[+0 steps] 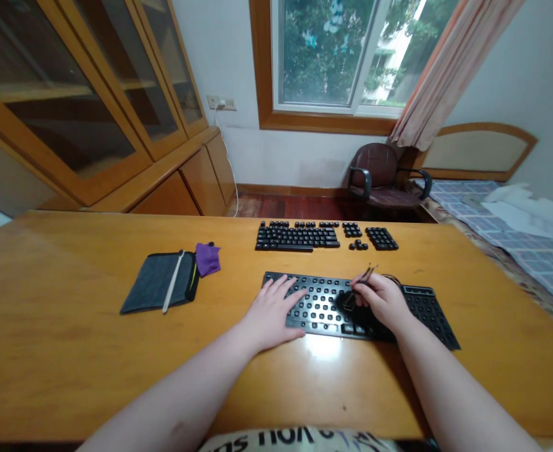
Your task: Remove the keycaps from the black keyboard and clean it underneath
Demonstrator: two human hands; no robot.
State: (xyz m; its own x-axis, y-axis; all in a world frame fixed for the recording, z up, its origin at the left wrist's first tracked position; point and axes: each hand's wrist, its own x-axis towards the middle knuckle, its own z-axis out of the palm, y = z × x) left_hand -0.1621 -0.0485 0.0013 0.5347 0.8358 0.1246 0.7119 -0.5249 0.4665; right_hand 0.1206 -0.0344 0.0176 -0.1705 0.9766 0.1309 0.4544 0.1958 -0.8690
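A black keyboard lies on the desk with most of its keycaps off, leaving bare switch stems. Some dark keycaps still sit along its bottom row near the middle. My left hand rests on the keyboard's left end, fingers spread flat and holding nothing. Over the right-middle part, my right hand is closed on a thin wire keycap puller. Its wire loop points down at the keys, and its other thin ends stick up above my fingers. My right hand and its shadow hide the keys beneath.
Loose keycaps are laid out in keyboard order behind the keyboard. At left lie a dark grey pouch, a pale stick-like brush on it, and a purple cloth. A chair stands beyond the wooden desk.
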